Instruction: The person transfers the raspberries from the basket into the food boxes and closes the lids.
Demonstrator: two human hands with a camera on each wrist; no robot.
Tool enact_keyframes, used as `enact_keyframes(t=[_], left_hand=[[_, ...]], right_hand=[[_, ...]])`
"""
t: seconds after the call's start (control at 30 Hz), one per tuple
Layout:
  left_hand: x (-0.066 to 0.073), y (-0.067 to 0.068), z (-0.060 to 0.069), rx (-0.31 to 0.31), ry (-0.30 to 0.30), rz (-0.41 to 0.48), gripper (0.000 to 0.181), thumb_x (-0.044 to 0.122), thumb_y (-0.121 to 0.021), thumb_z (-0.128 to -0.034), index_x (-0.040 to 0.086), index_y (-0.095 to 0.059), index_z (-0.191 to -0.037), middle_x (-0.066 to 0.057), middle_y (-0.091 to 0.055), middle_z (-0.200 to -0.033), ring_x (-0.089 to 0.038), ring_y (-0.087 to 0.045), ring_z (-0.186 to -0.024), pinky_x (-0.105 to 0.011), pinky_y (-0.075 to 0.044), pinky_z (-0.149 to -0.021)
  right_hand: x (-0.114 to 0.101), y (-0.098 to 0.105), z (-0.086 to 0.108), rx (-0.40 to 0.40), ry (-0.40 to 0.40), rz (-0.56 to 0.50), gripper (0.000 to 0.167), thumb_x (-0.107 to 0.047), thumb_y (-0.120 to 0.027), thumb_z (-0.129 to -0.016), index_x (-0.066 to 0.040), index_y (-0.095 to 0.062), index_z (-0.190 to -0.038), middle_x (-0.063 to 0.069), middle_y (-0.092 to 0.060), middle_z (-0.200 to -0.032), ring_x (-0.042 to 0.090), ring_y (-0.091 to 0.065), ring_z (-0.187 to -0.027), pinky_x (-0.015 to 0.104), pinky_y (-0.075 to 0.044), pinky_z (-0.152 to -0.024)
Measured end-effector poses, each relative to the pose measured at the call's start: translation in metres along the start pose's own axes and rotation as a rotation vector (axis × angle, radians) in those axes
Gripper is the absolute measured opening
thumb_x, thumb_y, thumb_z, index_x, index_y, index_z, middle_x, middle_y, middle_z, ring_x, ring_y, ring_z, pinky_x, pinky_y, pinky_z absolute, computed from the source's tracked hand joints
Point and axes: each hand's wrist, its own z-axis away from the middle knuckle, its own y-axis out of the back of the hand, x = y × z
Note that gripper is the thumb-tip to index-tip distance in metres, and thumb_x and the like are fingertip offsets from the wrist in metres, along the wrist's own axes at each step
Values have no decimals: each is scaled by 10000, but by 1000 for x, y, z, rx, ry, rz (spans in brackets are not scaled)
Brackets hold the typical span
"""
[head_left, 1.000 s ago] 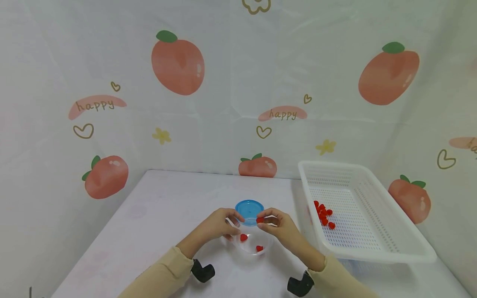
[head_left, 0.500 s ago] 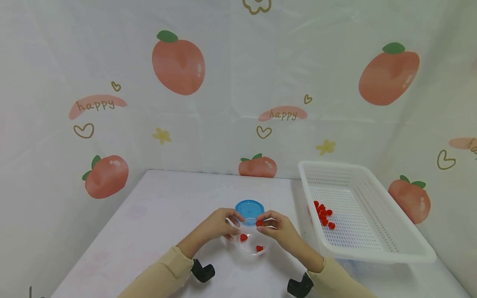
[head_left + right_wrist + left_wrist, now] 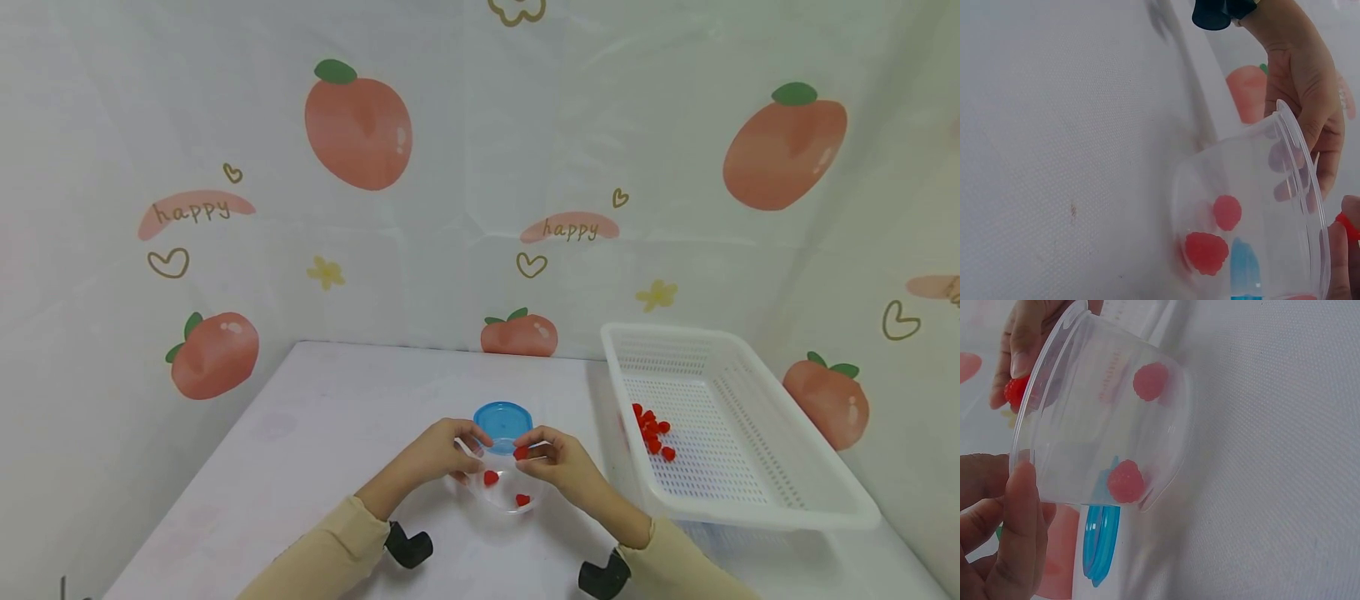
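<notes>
A clear round tub [image 3: 504,505] stands on the table with two red raspberry-like pieces inside, one at the left [image 3: 491,477] and one at the right [image 3: 522,500]. My left hand [image 3: 442,450] grips the tub's rim, thumb and fingers on either side of its wall, as the left wrist view shows. Over the rim's right side, my right hand [image 3: 566,463] pinches another red piece [image 3: 1015,392] between thumb and fingers. Just behind the tub lies a blue lid [image 3: 502,421]; the tub's far edge overlaps it in the head view.
A white perforated basket [image 3: 765,515] stands on the right of the table, with several red pieces [image 3: 651,433] heaped at its left side. Black wrist-worn devices [image 3: 408,547] hang below both forearms. A fruit-printed cloth [image 3: 450,167] hangs behind the table.
My right hand has lowered slightly and shifted a little left with the red piece still pinched. The left hand and the tub have not visibly moved.
</notes>
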Motion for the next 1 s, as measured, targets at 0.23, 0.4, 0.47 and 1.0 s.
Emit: enact_keyframes(t=[0.23, 0.4, 0.47, 1.0], left_hand=[[0, 0, 0, -2, -4, -1, 274, 41, -737, -818, 14, -666, -1081, -70, -613, -934, -148, -603, -634, -283, -583, -593], [-1, 0, 0, -1, -5, -3, 272, 40, -737, -817, 15, -667, -1079, -70, -614, -933, -148, -603, -633, -282, -582, -592], [-1, 0, 0, 1, -5, -2, 273, 40, -738, -816, 14, -667, -1079, -70, -614, -933, -148, -603, -633, -282, -582, -591], [2, 0, 1, 2, -1, -3, 291, 43, -742, -812, 0, -661, -1088, -72, -612, -937, -149, -602, -635, -282, -582, -589]], right_hand=[[0, 0, 0, -13, -2, 7, 323, -100, -703, -875, 72, -592, -1125, 227, -645, -1058, 250, -644, -946, 247, -577, -793], [-1, 0, 0, -19, -4, 11, 319, -106, -705, -875, 62, -597, -1124, 218, -646, -1057, 250, -637, -948, 246, -579, -785], [-1, 0, 0, -24, -3, 8, 317, -103, -703, -876, 63, -597, -1124, 220, -645, -1056, 256, -638, -951, 247, -579, -784], [0, 0, -1, -34, 12, 43, 281, -72, -686, -882, 68, -603, -1111, 273, -621, -1082, 276, -646, -974, 233, -575, -788]])
